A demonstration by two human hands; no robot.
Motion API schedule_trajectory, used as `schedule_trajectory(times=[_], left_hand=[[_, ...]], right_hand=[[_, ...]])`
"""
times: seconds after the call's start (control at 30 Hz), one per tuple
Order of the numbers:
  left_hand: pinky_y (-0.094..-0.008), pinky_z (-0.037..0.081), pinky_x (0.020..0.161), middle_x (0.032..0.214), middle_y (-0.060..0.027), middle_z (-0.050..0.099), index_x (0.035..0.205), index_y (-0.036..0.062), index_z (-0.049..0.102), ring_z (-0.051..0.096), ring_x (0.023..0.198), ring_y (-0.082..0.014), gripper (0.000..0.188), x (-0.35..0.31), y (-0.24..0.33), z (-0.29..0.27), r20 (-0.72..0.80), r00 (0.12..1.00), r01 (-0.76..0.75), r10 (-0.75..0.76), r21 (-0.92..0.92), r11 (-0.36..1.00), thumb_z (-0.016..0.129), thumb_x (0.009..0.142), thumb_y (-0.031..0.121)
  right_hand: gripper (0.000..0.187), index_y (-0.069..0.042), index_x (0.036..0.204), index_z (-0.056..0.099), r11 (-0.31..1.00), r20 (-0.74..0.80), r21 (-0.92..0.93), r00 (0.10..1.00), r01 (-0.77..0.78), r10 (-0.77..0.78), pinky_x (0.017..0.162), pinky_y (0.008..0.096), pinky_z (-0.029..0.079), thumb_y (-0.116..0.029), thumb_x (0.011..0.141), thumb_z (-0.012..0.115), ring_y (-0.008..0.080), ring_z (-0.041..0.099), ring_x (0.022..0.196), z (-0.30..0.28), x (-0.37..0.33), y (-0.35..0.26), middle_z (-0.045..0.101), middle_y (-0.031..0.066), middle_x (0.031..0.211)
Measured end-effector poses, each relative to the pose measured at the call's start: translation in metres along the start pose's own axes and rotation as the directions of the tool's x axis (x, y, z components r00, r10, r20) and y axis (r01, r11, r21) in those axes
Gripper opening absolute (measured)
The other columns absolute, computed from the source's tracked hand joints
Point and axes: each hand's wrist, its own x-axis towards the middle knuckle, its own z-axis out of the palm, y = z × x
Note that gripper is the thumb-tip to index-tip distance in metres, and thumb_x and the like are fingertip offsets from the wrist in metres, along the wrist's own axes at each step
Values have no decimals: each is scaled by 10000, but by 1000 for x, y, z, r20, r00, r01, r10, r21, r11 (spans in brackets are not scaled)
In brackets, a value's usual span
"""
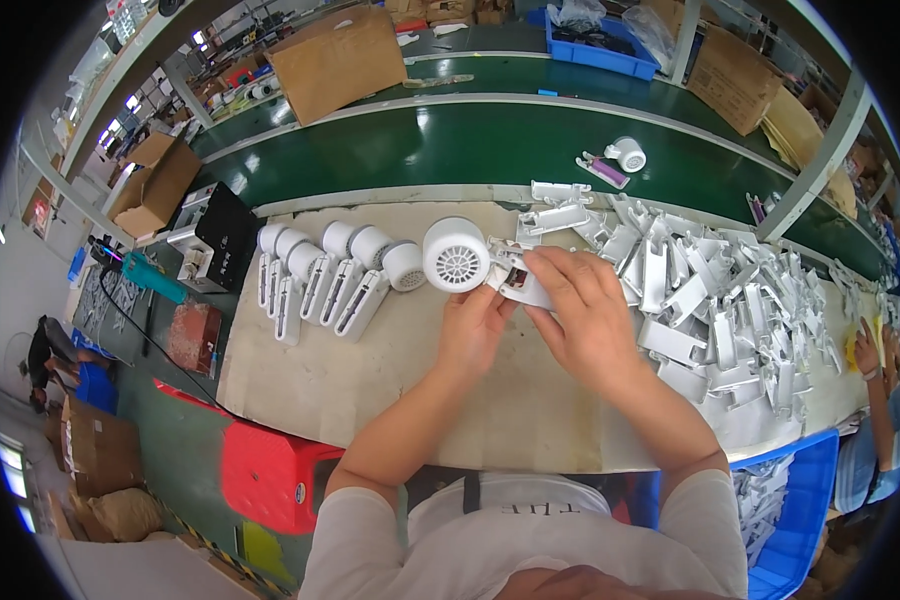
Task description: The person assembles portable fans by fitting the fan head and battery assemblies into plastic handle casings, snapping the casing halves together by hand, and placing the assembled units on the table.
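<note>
1. White dryer body (462, 257) sits on the beige mat (370, 380), just right of the finished row (330, 270).
2. Left hand (473, 325) fingers curl closed under its handle.
3. Right hand (582, 310) fingers press closed over the handle; the loose shell pile (710, 290) lies right.

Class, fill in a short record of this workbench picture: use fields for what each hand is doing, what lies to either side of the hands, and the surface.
left hand: grips the white hair-dryer body from below
right hand: presses on the dryer's white handle part
to the left: row of finished white dryers lying side by side
to the right: heap of loose white handle shells
surface: beige mat beside a green conveyor belt
</note>
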Motion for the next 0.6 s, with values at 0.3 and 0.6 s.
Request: schedule_trajectory(times=[0.3,0.6], left_hand=[[-328,449,882,1155,-68,551,1148,40,507,546,1037,-176,269,-8,12,4,-2,999,-33,33,-12,999,523,891,118],[-370,443,918,1162,-117,544,1185,10,472,531,1076,-230,366,-8,18,14,-46,927,-373,373,18,928,575,833,24]], right_hand=[[564,-46,1169,539,998,-66,48,997,38,-35,900,386,422,-76,626,690,273,502,1078,18,11,-3,567,81,1149],[508,-38,1167,521,954,-92,210,967,-213,237,976,405,348,-235,729,687,308,476,1117,19,9,4,568,130,1112]])
